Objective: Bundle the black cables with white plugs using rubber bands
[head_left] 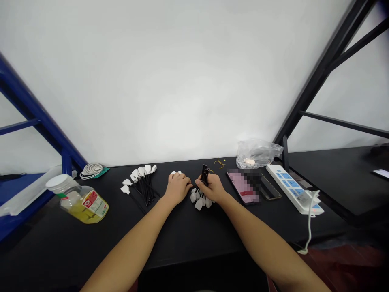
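My right hand (211, 185) is closed around a bundle of thin black sticks (204, 173). Their dark ends point up, and their white paddle-shaped heads (200, 201) fan out below my fingers, low over the table. My left hand (178, 187) rests on the table just left of the bundle, its fingers curled and bent down. White heads (175, 173) show just past its knuckles; what lies under the palm is hidden. Further left, a loose group of the same white-headed black sticks (144, 182) is spread on the black table (179, 243), heads pointing away.
On the left stand a tilted clear jar (91, 207) with yellow liquid and a coiled white cable (91, 170). On the right are a phone (243, 187), a dark phone-shaped item (270, 188), a power strip (293, 188), a plastic bag (258, 153) and yellow ties (219, 163).
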A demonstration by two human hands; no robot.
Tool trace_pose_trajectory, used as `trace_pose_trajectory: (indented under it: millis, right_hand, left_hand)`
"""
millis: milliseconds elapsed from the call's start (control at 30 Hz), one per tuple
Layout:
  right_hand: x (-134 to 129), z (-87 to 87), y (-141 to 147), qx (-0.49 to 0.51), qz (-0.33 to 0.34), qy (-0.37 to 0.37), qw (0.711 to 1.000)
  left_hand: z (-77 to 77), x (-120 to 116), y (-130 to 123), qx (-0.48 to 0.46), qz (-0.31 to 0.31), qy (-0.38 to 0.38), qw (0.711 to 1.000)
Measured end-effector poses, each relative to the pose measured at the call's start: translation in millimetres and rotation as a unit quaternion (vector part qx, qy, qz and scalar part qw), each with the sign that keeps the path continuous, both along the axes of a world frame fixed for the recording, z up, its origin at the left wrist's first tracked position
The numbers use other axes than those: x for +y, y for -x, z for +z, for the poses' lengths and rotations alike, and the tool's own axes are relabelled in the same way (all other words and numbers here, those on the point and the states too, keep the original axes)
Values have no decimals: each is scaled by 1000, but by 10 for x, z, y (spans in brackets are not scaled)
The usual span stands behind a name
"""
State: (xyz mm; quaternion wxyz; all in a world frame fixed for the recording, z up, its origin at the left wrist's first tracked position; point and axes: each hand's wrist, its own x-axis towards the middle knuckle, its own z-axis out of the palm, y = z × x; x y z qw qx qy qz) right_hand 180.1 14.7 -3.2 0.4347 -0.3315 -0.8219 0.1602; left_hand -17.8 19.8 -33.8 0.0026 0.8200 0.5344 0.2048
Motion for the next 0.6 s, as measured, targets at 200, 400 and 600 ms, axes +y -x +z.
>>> trace_pose_trajectory:
  millis: [200, 400, 600]
  right_hand:
    - [-3, 15, 2, -9, -15, 14, 1000]
    - [21, -20, 0, -4, -16, 28, 999]
    - [26, -24, -15, 15, 14, 20, 1000]
  left_hand:
    - [102, 57, 193, -199, 70, -55, 976]
    - [242, -132, 88, -338, -47, -79, 937]
    - [267, -181, 32, -304, -165, -1, 938]
